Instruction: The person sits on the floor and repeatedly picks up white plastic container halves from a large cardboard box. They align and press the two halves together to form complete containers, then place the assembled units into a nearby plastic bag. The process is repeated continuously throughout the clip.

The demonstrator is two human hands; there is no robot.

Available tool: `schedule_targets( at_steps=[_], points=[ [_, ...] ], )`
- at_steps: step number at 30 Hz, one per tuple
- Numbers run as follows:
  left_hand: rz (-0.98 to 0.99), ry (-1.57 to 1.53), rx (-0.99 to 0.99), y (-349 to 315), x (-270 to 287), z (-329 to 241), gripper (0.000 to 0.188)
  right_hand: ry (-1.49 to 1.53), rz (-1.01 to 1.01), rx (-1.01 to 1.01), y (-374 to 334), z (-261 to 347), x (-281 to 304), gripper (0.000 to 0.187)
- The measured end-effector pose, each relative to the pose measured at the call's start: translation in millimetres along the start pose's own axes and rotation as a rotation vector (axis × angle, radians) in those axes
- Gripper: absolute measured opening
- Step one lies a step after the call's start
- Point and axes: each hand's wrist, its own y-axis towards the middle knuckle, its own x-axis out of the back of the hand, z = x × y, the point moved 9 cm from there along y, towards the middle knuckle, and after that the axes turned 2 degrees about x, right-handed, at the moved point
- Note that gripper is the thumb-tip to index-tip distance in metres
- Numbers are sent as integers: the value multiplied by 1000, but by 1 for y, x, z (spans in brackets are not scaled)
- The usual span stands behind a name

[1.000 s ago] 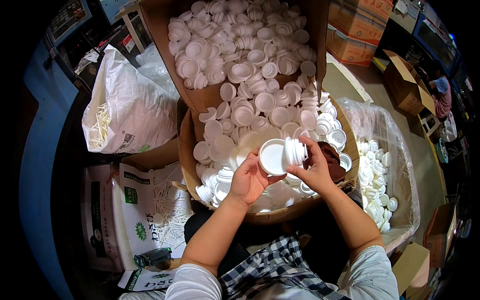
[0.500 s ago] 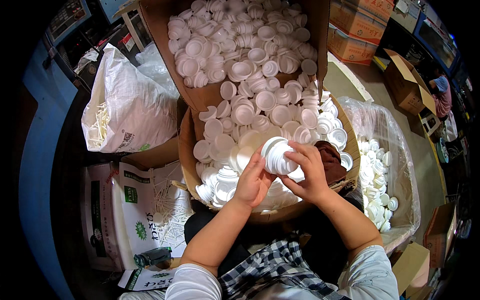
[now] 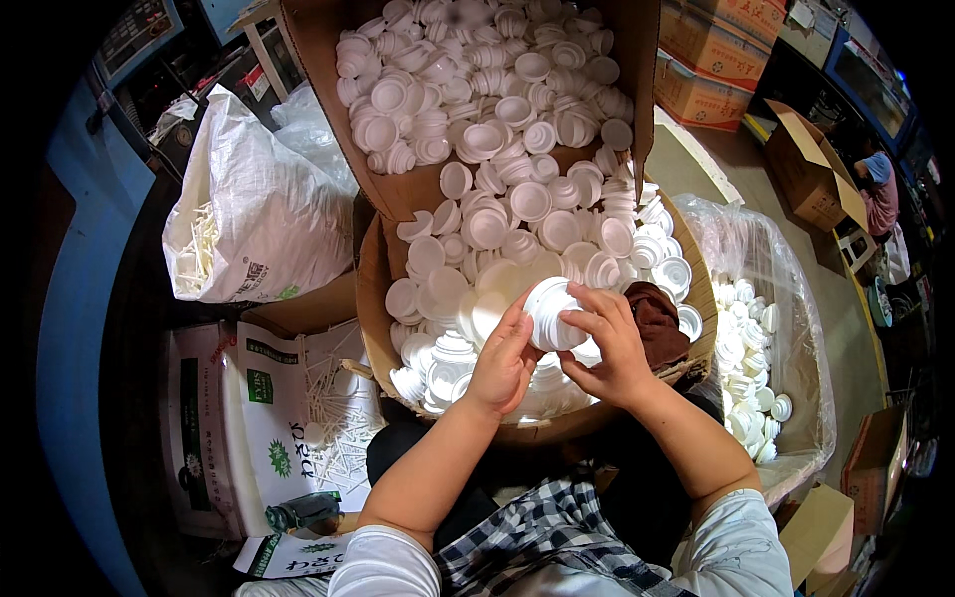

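Note:
Between my two hands is a round white plastic cap with stepped rings, its face tilted up toward me. My left hand grips its left edge with thumb and fingers. My right hand is closed on its right side, the fingers bent over the rim. Under them, a wide cardboard container holds a heap of similar white caps. A tipped cardboard box above it spills more caps down. Beside my right hand lies a dark brown cloth on the container's edge.
At left stand a white woven sack and a box with a printed liner, both holding thin white sticks. A clear plastic bag of white pieces is at right. Orange cartons are stacked behind; another person sits far right.
The cap in my hands has turned, so its ringed face now shows more toward me. My right fingers have shifted slightly on its rim; both arms stay nearly in place.

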Motion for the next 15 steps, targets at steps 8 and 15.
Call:
schedule_targets(
  at_steps=[8,15],
  points=[
    [-31,2,-11,-1,0,0,46,38,-6,-21,-1,-2,0,57],
    [-49,287,-138,-3,3,-6,53,164,79,-72,-2,-8,-6,54]
  ],
)
